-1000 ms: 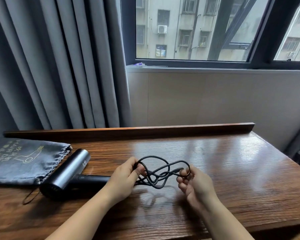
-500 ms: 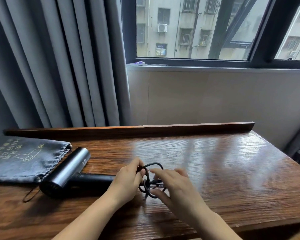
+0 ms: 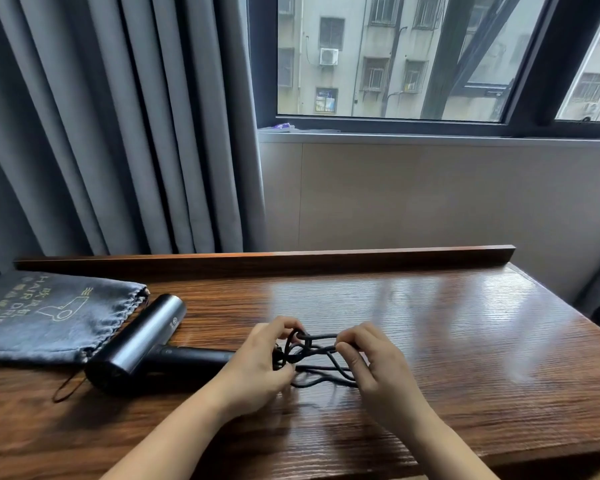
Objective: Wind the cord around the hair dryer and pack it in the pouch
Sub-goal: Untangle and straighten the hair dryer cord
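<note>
A dark grey hair dryer [image 3: 137,341] lies on the wooden table [image 3: 465,341], its barrel toward the left and its handle pointing right. Its black cord [image 3: 317,355] is bunched in loose loops just past the handle's end. My left hand [image 3: 262,362] pinches the loops at their left side, next to the handle. My right hand [image 3: 374,358] grips the loops' right side, and the strands stretch between both hands just above the tabletop. A grey drawstring pouch [image 3: 49,317] printed with a dryer outline lies flat at the far left, its mouth touching the barrel.
A raised wooden ledge [image 3: 264,259] runs along the table's back edge. Grey curtains [image 3: 118,133] hang behind the left half, a window [image 3: 413,57] and pale wall panel behind the right. The pouch's thin drawstring loop [image 3: 66,389] lies by the dryer's front end.
Half a second ago my right hand was pressed flat over the bunched cord close to my left hand. Now it has pulled right and the loops are stretched out again.
</note>
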Demonstrator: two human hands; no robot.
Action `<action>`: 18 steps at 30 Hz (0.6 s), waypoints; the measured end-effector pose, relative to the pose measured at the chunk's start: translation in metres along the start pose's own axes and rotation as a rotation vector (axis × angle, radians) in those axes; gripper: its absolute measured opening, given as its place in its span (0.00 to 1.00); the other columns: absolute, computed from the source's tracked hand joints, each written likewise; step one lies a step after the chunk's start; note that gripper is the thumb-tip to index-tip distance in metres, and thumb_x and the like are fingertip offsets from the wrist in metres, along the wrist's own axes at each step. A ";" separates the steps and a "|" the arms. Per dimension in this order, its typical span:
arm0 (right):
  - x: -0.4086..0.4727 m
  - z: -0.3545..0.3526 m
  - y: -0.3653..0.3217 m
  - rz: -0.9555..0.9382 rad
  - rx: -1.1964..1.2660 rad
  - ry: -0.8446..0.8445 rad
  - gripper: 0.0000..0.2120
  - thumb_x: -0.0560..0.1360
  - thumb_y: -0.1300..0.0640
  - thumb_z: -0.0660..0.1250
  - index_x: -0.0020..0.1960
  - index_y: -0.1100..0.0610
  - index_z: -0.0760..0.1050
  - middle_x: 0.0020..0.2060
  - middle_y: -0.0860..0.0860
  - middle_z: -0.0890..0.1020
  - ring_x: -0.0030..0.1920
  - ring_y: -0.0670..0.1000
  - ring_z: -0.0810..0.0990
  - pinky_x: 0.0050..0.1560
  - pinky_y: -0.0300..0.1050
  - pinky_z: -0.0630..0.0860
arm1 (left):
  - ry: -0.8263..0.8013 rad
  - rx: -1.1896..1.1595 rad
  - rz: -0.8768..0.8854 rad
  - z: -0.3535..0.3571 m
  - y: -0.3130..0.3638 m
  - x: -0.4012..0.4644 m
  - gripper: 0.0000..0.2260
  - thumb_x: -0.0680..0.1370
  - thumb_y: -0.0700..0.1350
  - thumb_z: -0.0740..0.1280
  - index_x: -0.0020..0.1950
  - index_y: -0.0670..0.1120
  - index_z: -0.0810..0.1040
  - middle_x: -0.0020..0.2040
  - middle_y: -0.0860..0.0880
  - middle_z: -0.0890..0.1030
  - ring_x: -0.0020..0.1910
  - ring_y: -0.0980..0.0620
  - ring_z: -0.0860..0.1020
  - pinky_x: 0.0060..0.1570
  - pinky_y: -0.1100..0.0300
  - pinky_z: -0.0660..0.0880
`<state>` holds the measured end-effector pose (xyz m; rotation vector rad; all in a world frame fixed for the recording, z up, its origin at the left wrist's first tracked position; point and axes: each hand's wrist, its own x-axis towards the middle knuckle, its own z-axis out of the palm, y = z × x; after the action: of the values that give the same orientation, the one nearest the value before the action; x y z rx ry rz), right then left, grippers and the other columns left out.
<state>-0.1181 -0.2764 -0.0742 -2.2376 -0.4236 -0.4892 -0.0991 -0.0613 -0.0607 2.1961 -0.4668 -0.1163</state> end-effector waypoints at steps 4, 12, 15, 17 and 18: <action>0.000 -0.006 0.004 0.053 0.103 0.008 0.07 0.78 0.53 0.62 0.41 0.46 0.73 0.40 0.43 0.77 0.43 0.46 0.76 0.44 0.34 0.69 | 0.053 0.029 -0.020 -0.003 -0.002 0.003 0.18 0.72 0.42 0.67 0.56 0.62 0.72 0.55 0.59 0.75 0.59 0.57 0.74 0.61 0.57 0.71; -0.005 -0.007 0.016 0.333 0.529 0.087 0.29 0.67 0.27 0.64 0.44 0.54 0.75 0.36 0.43 0.76 0.42 0.48 0.75 0.56 0.58 0.74 | 0.132 -0.289 -0.107 0.000 0.005 0.006 0.10 0.81 0.39 0.64 0.56 0.53 0.76 0.48 0.48 0.86 0.48 0.51 0.82 0.51 0.57 0.75; -0.004 -0.005 0.011 0.330 0.397 0.125 0.20 0.74 0.37 0.60 0.41 0.53 0.73 0.33 0.44 0.76 0.38 0.48 0.75 0.50 0.62 0.74 | 0.136 -0.430 -0.190 0.006 0.007 0.008 0.13 0.81 0.35 0.60 0.59 0.50 0.76 0.51 0.46 0.85 0.53 0.52 0.82 0.54 0.60 0.74; -0.002 -0.003 0.008 0.319 0.357 0.153 0.16 0.77 0.43 0.58 0.38 0.52 0.73 0.30 0.45 0.74 0.35 0.48 0.73 0.43 0.60 0.73 | 0.121 -0.483 -0.217 0.010 0.010 0.007 0.15 0.81 0.34 0.58 0.59 0.51 0.77 0.52 0.44 0.84 0.52 0.51 0.81 0.52 0.60 0.74; -0.001 -0.002 0.008 0.342 0.380 0.183 0.16 0.79 0.45 0.58 0.38 0.53 0.72 0.29 0.46 0.72 0.33 0.49 0.71 0.40 0.58 0.71 | 0.128 -0.520 -0.219 0.011 0.012 0.006 0.15 0.81 0.34 0.58 0.58 0.51 0.78 0.52 0.45 0.83 0.50 0.53 0.80 0.50 0.61 0.74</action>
<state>-0.1158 -0.2831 -0.0782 -1.8282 -0.0282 -0.3896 -0.0999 -0.0787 -0.0577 1.7213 -0.1024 -0.1901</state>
